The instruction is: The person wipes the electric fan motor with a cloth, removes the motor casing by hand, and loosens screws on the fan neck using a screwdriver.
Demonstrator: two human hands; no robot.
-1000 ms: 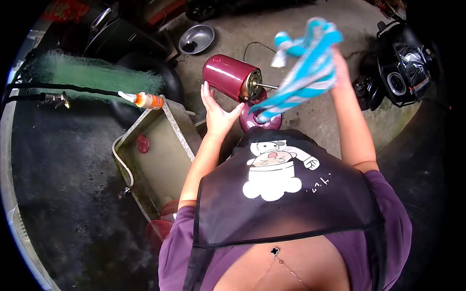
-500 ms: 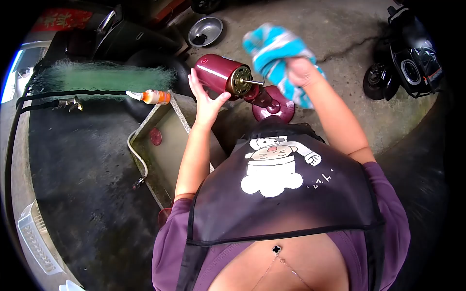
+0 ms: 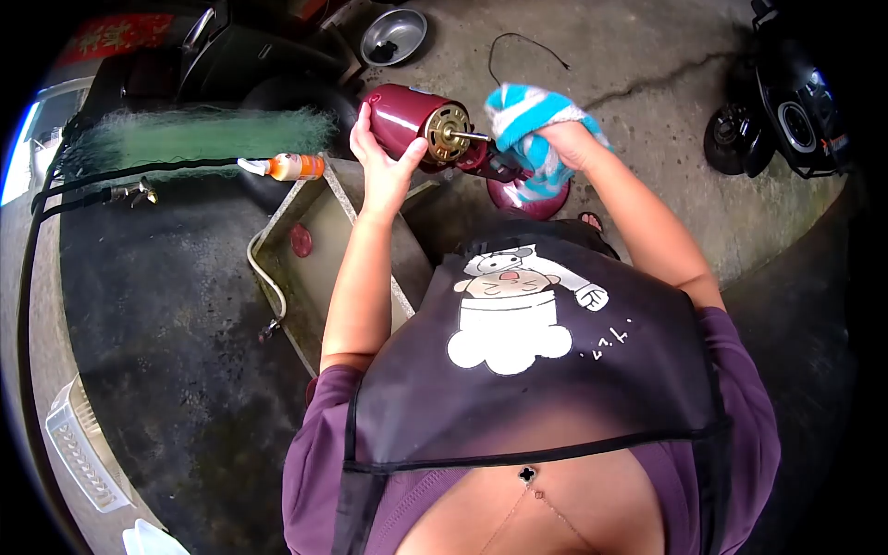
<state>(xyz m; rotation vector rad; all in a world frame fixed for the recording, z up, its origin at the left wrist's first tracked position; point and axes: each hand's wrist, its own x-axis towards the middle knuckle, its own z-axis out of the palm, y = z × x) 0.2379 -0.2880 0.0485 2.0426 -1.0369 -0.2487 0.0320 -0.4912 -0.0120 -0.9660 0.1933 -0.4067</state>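
The red motor housing is being steadied above the trough by the left hand, fingers spread apart along its near side; the striped cloth is being clutched in the right hand, fingers closed on it, near the metal shaft; wiping is seemingly being done; firm bracing is being judged necessary for bringing cloth to housing.
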